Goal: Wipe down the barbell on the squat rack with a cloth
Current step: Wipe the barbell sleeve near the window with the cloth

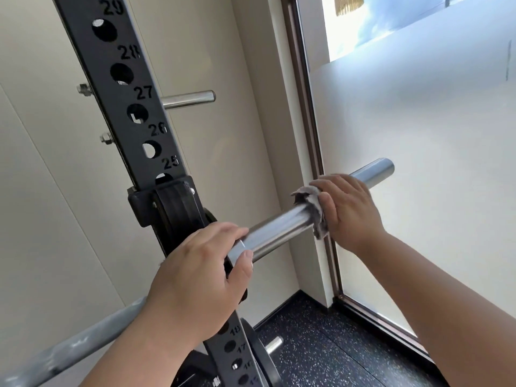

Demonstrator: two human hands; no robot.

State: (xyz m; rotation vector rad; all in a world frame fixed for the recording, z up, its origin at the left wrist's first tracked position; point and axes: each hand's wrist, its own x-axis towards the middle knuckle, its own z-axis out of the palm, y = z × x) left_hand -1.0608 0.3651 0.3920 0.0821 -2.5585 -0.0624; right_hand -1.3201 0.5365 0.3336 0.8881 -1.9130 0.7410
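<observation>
one hand (349, 210) tight round cloth (307, 194), barbell (279, 229)

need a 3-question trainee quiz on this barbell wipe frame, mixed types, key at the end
1. Multiple choice: the cloth is wrapped round A) the barbell sleeve, B) the rack upright, C) the storage peg.
2. True or false: the left hand grips bare sleeve, with no cloth under it.
3. Short answer: which hand holds the cloth?
Key: 1 A; 2 true; 3 the right hand.
</observation>
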